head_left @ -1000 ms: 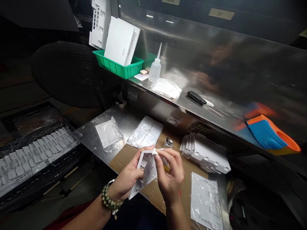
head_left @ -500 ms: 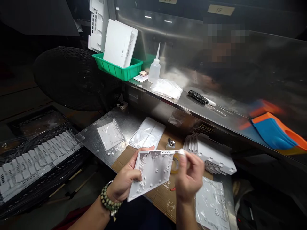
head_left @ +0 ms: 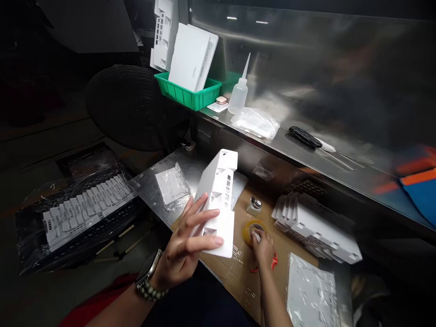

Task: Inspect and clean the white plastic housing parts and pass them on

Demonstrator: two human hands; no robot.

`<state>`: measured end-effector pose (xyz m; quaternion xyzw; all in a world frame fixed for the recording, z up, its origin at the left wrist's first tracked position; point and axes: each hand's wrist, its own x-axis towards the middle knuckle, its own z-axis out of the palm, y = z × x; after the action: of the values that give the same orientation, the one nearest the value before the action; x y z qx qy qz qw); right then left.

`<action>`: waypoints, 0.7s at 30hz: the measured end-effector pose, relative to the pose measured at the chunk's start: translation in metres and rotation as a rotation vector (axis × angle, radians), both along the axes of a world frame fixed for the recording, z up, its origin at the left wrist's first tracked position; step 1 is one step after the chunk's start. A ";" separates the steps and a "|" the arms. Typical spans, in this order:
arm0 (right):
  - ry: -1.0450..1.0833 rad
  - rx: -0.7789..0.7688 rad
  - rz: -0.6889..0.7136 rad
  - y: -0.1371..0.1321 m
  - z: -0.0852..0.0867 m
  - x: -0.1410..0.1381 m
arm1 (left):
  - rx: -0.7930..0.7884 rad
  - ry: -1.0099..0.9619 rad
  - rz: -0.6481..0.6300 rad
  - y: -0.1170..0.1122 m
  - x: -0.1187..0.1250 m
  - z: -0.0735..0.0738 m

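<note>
My left hand (head_left: 184, 238) grips a white plastic cover (head_left: 213, 181), raised above the bench with its slotted edge turned towards me. The thumb is hidden behind it. Down on the cardboard, my right hand (head_left: 263, 252) is at a roll of yellowish tape (head_left: 246, 232), its fingers closed on a small white wad (head_left: 258, 237) over the roll's centre. Whether the fingers touch the tape, I cannot tell. Red handles (head_left: 275, 260) show beside that hand. Behind the roll stands a small bottle with a metal top (head_left: 254, 207).
White covers are stacked at right (head_left: 320, 227), with a bagged cover (head_left: 311, 290) in front. Another bagged cover (head_left: 172, 184) lies left. A green bin (head_left: 189, 97), a squeeze bottle (head_left: 238, 96) and black-handled tools (head_left: 304, 137) occupy the shelf. A crate of covers (head_left: 85, 209) sits lower left.
My left hand has tipped the cover, so its slotted edge faces me instead of its inner side. My right hand has left the cover's edge and moved down to the tape roll. The view has shifted left.
</note>
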<state>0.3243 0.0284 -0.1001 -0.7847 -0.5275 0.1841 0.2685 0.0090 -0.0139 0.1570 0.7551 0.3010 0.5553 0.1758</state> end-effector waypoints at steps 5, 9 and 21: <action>-0.084 -0.042 -0.206 -0.041 -0.002 0.033 | 0.103 0.045 0.106 -0.002 -0.001 0.001; -0.090 -0.203 -0.323 -0.091 -0.002 0.054 | 0.116 0.024 0.176 -0.004 -0.003 -0.003; 0.204 -0.377 -0.095 -0.112 0.059 0.052 | -0.254 -0.336 0.186 -0.023 -0.030 -0.012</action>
<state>0.3762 -0.0834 -0.0416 -0.8223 -0.4161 0.3451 0.1776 -0.0215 -0.0369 0.1446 0.5930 0.4031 0.6447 0.2650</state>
